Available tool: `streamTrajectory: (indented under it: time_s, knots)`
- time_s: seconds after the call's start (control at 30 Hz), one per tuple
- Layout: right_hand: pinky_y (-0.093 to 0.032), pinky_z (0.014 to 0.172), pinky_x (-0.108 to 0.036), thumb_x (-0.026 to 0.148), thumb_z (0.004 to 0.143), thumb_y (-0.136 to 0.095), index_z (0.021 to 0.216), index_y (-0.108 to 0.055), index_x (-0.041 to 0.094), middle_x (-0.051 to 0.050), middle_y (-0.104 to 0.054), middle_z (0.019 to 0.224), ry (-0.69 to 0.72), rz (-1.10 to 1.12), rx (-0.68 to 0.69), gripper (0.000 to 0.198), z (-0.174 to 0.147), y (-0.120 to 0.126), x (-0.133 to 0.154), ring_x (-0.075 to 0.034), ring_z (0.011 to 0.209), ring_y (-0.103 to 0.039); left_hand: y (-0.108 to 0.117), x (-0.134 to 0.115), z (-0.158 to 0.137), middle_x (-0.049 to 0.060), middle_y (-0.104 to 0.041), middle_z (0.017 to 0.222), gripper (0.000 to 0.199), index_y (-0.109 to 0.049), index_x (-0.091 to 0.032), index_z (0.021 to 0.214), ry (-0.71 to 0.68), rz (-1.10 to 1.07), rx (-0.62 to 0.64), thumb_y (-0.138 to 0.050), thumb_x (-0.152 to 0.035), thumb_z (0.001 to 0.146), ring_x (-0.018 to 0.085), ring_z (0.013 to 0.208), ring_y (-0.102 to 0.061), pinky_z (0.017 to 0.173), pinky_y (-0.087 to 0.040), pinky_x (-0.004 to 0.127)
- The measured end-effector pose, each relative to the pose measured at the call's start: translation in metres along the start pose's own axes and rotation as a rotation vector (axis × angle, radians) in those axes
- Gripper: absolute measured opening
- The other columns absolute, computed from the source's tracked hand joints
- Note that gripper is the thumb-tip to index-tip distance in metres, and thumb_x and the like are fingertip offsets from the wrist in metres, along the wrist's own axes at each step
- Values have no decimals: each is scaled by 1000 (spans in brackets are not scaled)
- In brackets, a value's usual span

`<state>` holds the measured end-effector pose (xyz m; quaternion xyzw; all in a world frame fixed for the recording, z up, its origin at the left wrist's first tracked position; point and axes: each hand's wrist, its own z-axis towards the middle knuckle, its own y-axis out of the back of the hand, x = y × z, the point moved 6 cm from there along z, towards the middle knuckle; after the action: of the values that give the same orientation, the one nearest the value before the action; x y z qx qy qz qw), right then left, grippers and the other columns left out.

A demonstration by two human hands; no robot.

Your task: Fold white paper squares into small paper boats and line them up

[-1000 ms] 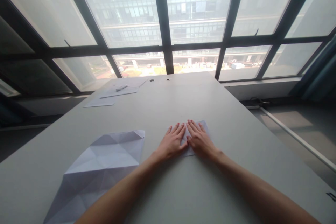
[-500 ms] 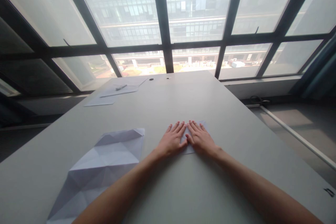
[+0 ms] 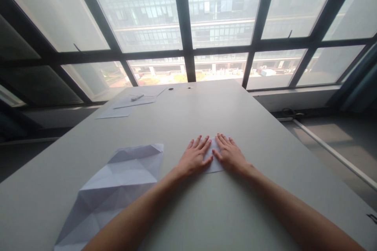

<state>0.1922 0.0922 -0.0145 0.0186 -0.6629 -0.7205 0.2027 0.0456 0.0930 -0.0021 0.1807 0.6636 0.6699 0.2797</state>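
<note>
Both palms lie flat on a small piece of folded white paper [image 3: 214, 166] on the table. My left hand [image 3: 196, 155] covers its left part, fingers stretched forward and slightly spread. Over the right part rests my right hand [image 3: 231, 155], its fingers also out straight and its thumb pointing toward the left thumb. A strip of the paper shows between the two hands; the rest of it is hidden under them. Beside my left forearm lies a larger creased sheet of paper [image 3: 118, 180], partly unfolded, with fold lines across it.
The white table [image 3: 188, 117] reaches to the windows [image 3: 220, 8]. At its far left are several flat paper sheets [image 3: 112, 113] with a small white object [image 3: 137, 97] on top. Near the far edge is a round dark hole [image 3: 171, 89]. A white pole [image 3: 332, 151] runs along the right side.
My right hand has slid a little to the right over the paper, widening the gap between the hands. My left hand stays in nearly the same spot.
</note>
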Motion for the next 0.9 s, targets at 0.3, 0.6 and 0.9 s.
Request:
streamTrajectory:
  time_s: [0.3,0.6,0.9]
  knots:
    - [-8,120,-49,56,99,-28,156,-24,18,-12,-15,163,60,-31,58,69,0,0,3,-24,151,-10,0,-3,0,-3,-17,163,67,-11,-33,158,-32,-31,35,-22,-64,99,26,151,-8,121,-6,51]
    - [-9,120,-47,57,98,-29,156,-25,19,-12,-17,162,47,-17,56,68,-1,2,4,-24,150,-13,-1,-3,0,-4,-16,163,68,-11,-34,157,-27,-31,19,-19,-66,98,27,151,-11,120,-8,51]
    - [-11,120,-47,54,99,-30,155,-27,19,-12,-19,162,44,-12,49,66,-2,4,4,-24,150,-14,-1,-2,-1,-3,-17,162,68,-12,-32,157,-29,-33,9,-20,-66,99,26,151,-11,120,-8,51]
